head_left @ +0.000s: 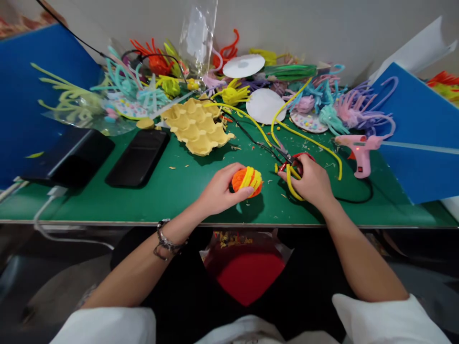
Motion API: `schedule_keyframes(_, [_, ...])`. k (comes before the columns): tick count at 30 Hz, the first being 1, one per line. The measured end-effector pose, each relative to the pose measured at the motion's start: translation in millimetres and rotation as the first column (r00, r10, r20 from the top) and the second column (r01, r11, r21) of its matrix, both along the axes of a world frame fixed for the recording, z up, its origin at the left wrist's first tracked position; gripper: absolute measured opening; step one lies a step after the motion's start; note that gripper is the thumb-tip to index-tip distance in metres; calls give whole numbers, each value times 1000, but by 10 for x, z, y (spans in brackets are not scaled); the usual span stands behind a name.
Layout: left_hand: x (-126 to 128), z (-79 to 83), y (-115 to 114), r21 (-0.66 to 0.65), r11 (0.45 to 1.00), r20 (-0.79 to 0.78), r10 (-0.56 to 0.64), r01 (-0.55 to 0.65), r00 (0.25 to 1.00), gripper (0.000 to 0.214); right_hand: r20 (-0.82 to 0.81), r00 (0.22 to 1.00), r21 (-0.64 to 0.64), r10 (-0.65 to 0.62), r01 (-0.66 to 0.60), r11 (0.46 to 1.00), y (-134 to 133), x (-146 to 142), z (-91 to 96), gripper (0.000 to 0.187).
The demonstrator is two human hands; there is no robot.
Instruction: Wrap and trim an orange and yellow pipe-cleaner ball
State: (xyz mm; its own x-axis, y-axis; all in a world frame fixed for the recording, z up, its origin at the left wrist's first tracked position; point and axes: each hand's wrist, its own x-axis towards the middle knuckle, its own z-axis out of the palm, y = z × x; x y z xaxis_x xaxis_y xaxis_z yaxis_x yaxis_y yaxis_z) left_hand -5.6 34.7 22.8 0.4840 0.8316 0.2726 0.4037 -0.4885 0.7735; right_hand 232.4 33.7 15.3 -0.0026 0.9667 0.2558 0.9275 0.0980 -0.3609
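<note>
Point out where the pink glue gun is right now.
In the head view, the pink glue gun is on the right side of the green table, beside the right-hand blue panel and right of the right hand.

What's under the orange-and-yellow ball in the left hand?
Green tabletop, in shadow, shows just below the orange-and-yellow ball. The spot directly beneath is covered by the ball and left hand; can't tell what's there.

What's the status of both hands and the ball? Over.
Left hand gripping orange-and-yellow ball. Right hand holding scissors, yellow strand looped beside. Black cable close to scissors.
</note>
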Motion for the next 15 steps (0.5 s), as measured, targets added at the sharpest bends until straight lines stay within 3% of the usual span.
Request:
schedule_keyframes(4, [38,13,-21,-44,998,-28,53,-54,998,35,-64,977,-43,205,-208,977,-147,-112,100,47])
schedule_keyframes(7, [37,-3,-24,-70,994,33,90,-87,995,37,19,936,-80,351,-348,934,-263,-190,143,47])
schedule_keyframes(11, [16,-28,-19,-38,993,89,115,-112,989,38,142,911,-39,387,-385,922,-304,-218,119,51])
schedule_keyframes(15, [7,-32,-25,-42,991,115,135,-131,984,33,268,891,110,367,-407,907,-282,-204,68,59])
